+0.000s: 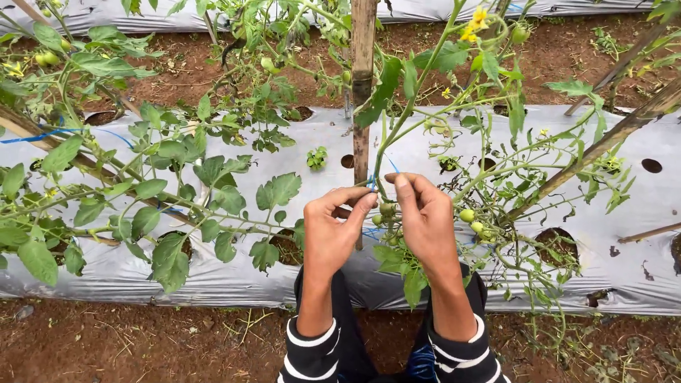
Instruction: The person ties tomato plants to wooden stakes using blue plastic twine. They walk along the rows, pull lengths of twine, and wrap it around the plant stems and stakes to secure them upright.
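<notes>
Beside the upright wooden stake [362, 78], a tomato stem [404, 117] runs near-vertical, leaning right toward its top. Left hand [332, 230] and right hand [425, 216] pinch thin blue string [372, 181], fingers nearly closed; the knot is hidden.

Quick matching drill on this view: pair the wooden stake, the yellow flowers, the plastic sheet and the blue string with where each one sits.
Things:
1. wooden stake
2. yellow flowers
3. plastic sheet
4. blue string

Places:
A. spread over the soil bed
B. between the fingertips of the left hand and right hand
C. upright, top centre
D. top, right of the stake

Pairs: 1-C, 2-D, 3-A, 4-B
</notes>
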